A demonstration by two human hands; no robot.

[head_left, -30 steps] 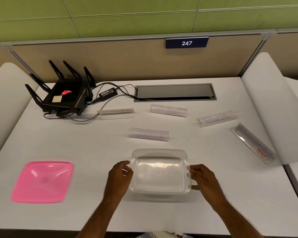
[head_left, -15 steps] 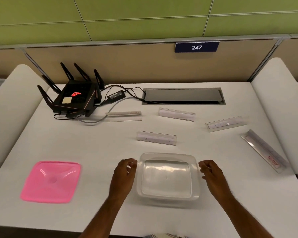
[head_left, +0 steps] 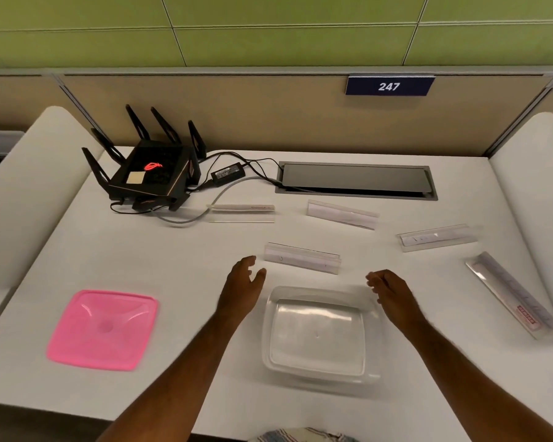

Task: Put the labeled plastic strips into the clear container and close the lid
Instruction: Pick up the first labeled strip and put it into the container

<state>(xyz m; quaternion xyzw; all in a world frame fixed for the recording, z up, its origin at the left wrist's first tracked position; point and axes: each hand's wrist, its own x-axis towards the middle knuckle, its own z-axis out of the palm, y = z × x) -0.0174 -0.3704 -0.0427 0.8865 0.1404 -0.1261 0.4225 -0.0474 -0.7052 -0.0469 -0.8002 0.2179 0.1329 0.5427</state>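
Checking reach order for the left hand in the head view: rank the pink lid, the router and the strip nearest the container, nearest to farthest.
From the left hand:
1. Strip nearest the container, just ahead and to its right.
2. Pink lid, off to its left, near the table's front.
3. Router, far back-left by the partition.

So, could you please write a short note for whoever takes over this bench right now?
Left hand: open, holds nothing, beside the clear container's left rim.
Right hand: open, holds nothing, over its far right corner.
Container sits uncovered near the front edge, with no strips inside.
Pink lid lies flat on the table to the left, apart from it.
Five strips are on the table: nearest strip just behind the container, one by the router cable, one by the cable hatch, two on the right.
Done: nothing packed. Left: load all five, fit the lid.
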